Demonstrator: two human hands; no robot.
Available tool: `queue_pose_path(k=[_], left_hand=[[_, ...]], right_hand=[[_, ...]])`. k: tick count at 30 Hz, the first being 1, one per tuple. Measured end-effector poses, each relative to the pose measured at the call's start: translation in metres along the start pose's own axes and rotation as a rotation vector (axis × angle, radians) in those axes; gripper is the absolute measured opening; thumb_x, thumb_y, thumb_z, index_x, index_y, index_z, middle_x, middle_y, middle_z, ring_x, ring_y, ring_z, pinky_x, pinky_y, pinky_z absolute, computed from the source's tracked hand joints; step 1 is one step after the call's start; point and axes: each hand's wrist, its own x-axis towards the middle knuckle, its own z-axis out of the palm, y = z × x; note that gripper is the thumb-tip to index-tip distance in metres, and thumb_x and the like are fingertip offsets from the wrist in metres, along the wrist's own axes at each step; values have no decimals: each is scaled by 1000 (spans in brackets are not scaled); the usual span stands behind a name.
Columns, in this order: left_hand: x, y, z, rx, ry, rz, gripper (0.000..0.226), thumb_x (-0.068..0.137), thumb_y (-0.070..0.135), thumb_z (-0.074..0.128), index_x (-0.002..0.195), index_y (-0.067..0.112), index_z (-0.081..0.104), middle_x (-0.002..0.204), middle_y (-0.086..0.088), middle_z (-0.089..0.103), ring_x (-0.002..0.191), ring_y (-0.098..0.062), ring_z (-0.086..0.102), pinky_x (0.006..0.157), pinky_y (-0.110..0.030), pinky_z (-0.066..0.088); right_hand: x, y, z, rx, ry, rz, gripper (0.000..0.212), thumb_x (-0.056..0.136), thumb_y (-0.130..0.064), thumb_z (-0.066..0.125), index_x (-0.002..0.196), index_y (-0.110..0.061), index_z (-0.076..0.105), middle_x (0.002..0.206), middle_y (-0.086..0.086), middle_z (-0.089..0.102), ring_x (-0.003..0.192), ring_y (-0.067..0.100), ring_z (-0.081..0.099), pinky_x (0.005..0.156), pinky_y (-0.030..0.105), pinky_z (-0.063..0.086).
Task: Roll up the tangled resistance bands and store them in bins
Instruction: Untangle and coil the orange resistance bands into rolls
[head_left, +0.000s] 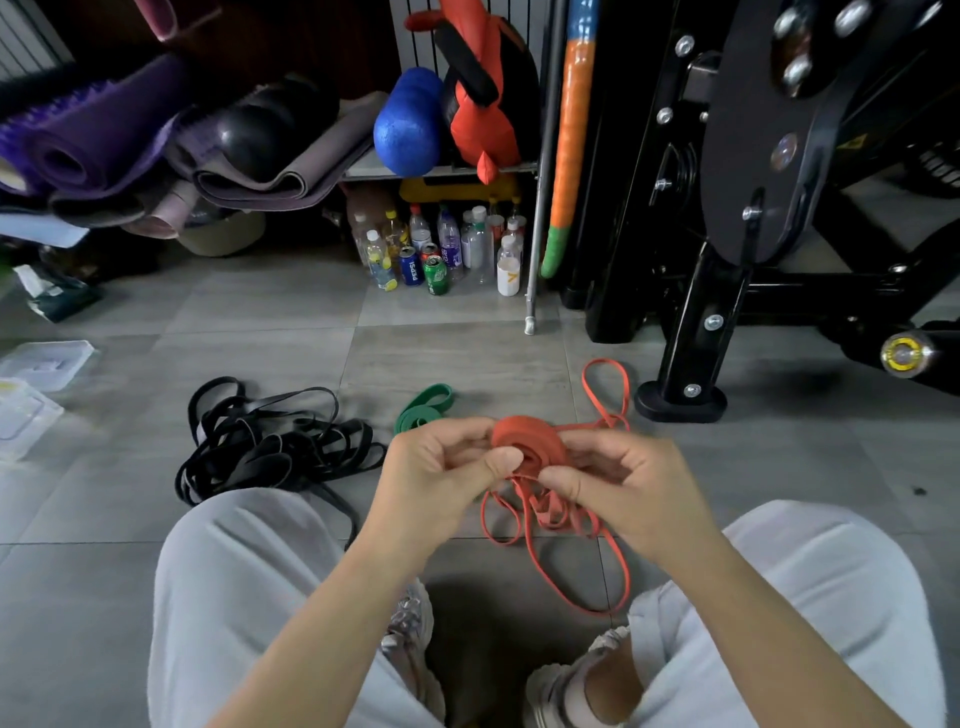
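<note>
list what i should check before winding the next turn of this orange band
1. Left hand grips the orange roll: ok.
2. Right hand pinches the roll's other side: ok.
3. Loose orange tail free of tangles: not ok, it lies looped over itself below the hands.
4. Tail apart from the black bands: ok.
5. Clear bin open and ready: cannot tell.
6. Green band fully rolled: cannot tell, partly hidden behind the left hand.

I see floor tiles (270, 322) carrying tangled black bands (270, 447) left, a green band (423, 405) beside them, loops of orange band (553, 514) nearer, bottles (447, 249) far, bins (44, 364) left.
</note>
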Motion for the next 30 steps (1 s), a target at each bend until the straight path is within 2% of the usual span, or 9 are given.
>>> queue_pose_path(k=[4,6,8,12,16,20,26,28,30], left_hand=[[-1,-9,6,-149,-17,-100,20,67,12,71,87,12,70,82,-6,74,71,-16,67,67,-26,56],[2,-9,0,108,-67,-44,24,72,13,77,95,16,69,89,-4,73,80,-18,69,77,-34,56],[4,-4,-5,492,-150,93,32,74,22,77,103,29,67,96,10,69,89,-8,64,83,-27,51],[10,19,-3,1037,-260,290,23,79,29,71,102,26,68,87,11,64,81,-7,57,77,-22,43],[15,30,-6,773,-186,196,13,74,19,77,83,28,72,71,15,66,75,-3,62,73,-12,46],[14,20,-8,410,-109,122,32,69,7,80,70,38,71,76,9,73,72,-7,69,73,-24,55],[6,-1,4,-7,-14,-29,21,69,4,73,75,24,75,76,-3,74,68,-14,67,65,-24,56],[7,-6,2,62,-36,-23,22,71,1,74,80,21,72,77,-1,73,71,-14,67,67,-27,57],[9,-7,-4,351,-101,55,25,75,5,76,90,24,69,84,9,71,79,-6,67,76,-23,53]], right_hand=[[-5,1,2,-16,77,23,19,73,-7,74,88,-18,71,79,7,74,69,20,70,66,29,57],[-5,3,-2,-127,40,3,24,75,-5,75,85,-26,72,79,2,74,72,22,71,69,30,57],[-3,5,-7,-281,13,0,24,74,-9,77,84,-31,73,71,-10,72,69,6,69,69,20,54],[2,3,-6,-569,-27,-123,17,70,-29,75,87,-27,74,68,-13,67,71,1,62,63,16,47],[2,-3,-7,-332,7,-96,18,71,-28,80,82,-35,69,81,-7,71,68,8,66,67,25,53],[-2,-5,-5,-210,37,-120,19,69,-31,77,80,-46,70,90,-2,69,70,12,66,67,22,53],[-3,2,0,-39,55,-1,22,76,-14,76,97,-16,72,71,0,71,57,11,65,54,24,52],[-2,4,0,-170,58,-48,17,75,-21,75,92,-22,74,75,-2,70,62,12,66,62,29,54],[1,7,-3,-405,49,-134,18,72,-33,68,89,-27,73,74,-5,66,64,11,61,63,27,49]])
